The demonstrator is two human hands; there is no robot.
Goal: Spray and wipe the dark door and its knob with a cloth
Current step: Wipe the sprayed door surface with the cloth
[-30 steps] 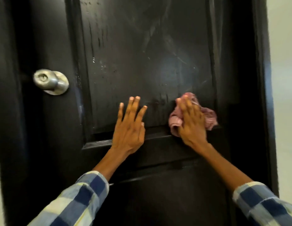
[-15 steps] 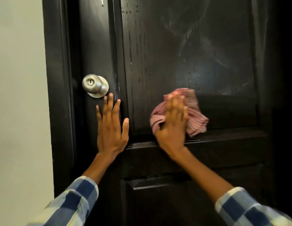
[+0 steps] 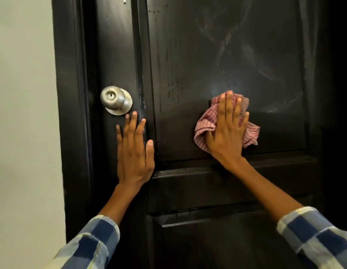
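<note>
The dark door (image 3: 217, 55) fills the view, with wet streaks and smears on its upper panel. A round silver knob (image 3: 113, 99) with a keyhole sits on the door's left stile. My left hand (image 3: 134, 152) lies flat on the door just below and right of the knob, fingers straight. My right hand (image 3: 227, 131) presses a crumpled red-and-white striped cloth (image 3: 204, 123) flat against the lower part of the upper panel, fingers spread over it. No spray bottle is in view.
A dark door frame (image 3: 71, 113) runs down the left, with a pale wall (image 3: 23, 113) beyond it. A raised rail (image 3: 207, 171) crosses the door below both hands, above a lower panel (image 3: 217, 239).
The view has swung so the knob now sits further right. My left hand slid left to just under the knob. My right hand with the cloth has moved right and slightly up on the panel.
</note>
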